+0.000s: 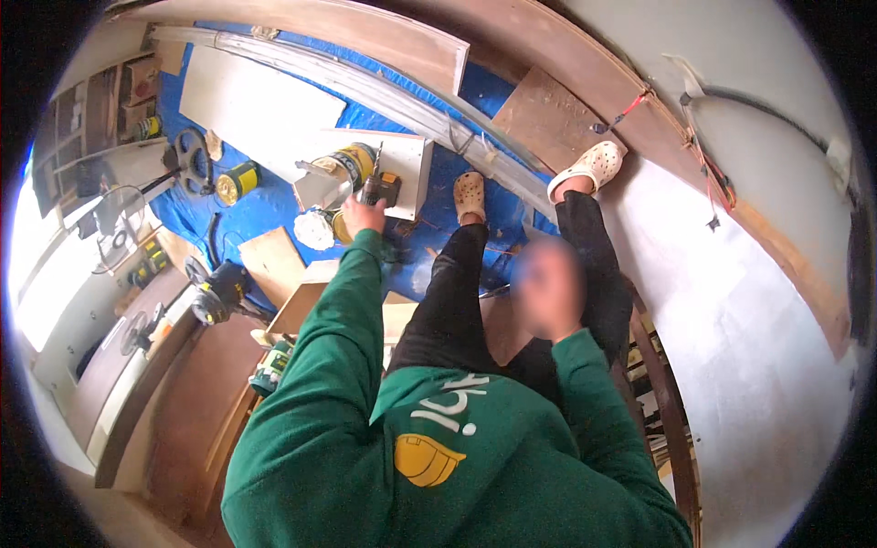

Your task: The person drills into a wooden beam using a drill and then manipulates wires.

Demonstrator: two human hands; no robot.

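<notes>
At the end of my outstretched left arm, my left hand (364, 216) is closed on the back of a cordless drill (373, 190). A long bit points away from me, and the battery end is to the right. Just beyond the drill is a yellow-and-black tin (352, 164), beside a white box-like panel piece (413, 173). A crumpled white bag or cloth (315, 228) lies left of my left hand. My right hand (548, 292) is over my right thigh, in a blurred patch that hides its fingers and anything in them.
Blue sheeting (425, 247) covers the floor. A white board (260, 96) and long pale strips (393, 100) lie farther off. Another yellow tin (237, 183) and a dark power tool (219, 290) stand left. A white panel (722, 329) spans the right; cables (767, 105) hang beyond.
</notes>
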